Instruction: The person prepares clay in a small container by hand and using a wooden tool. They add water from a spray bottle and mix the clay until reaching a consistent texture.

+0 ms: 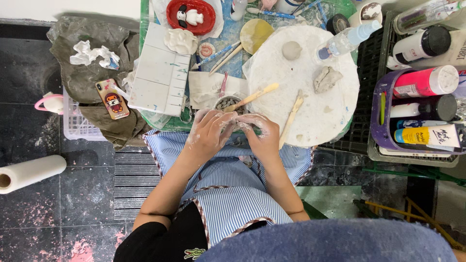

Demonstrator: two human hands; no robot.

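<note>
Clay is being pinched and shaped in the head view: a small pale lump (pixel 236 125), mostly hidden, is closed between the fingertips of the left hand (pixel 209 133) and the right hand (pixel 262 135), both dusted white and held together over a striped apron (pixel 228 184). Just beyond the hands, a small cup (pixel 226 103) with a wooden tool (pixel 252 97) is seen; to the right of the right hand, a second wooden stick (pixel 291 116) lies on a round white board (pixel 310 116). Forming is judged to be under way; gentle, even fingertip pressure and turning of the lump are called for next.
</note>
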